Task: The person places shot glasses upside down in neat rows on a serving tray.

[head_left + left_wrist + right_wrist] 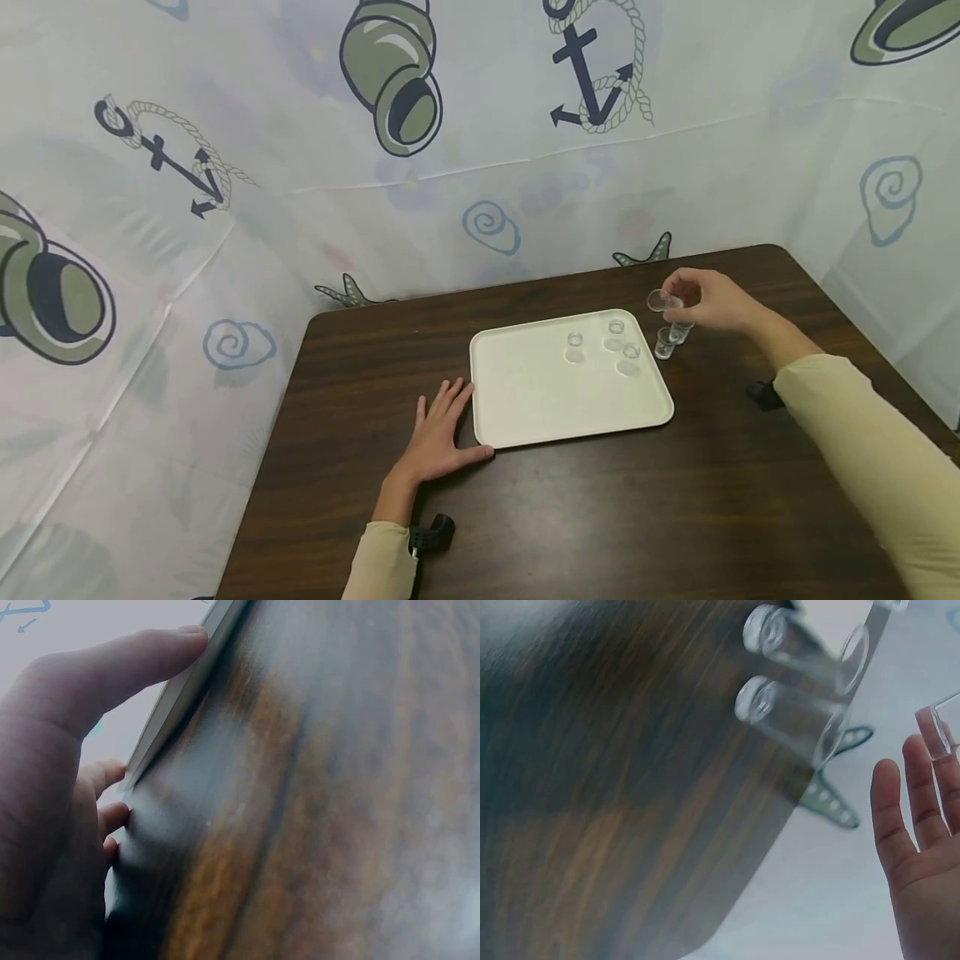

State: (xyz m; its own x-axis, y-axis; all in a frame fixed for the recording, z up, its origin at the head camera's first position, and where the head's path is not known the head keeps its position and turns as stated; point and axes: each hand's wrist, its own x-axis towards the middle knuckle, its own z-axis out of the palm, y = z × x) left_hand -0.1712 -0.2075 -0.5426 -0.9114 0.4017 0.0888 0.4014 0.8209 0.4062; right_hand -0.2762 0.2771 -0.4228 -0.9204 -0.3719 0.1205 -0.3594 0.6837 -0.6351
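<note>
My right hand (712,302) pinches a clear shot glass (660,301) above the table, beyond the tray's right edge. Part of that glass (939,729) shows between the fingers in the right wrist view. Just below stand two more shot glasses, one nearer the tray (663,343) and another (791,718) beside it, both upright on the table. Three shot glasses, one of them at the left (574,340), stand upside down on the cream tray (525,400). With spread fingers, my left hand (435,442) rests at the tray's left edge, thumb touching its near corner.
The dark wooden table (585,517) carries the tray toward its far side. Behind it hangs a white curtain (315,100) printed with anchors and shells. A black strap piece (765,395) shows under the right sleeve.
</note>
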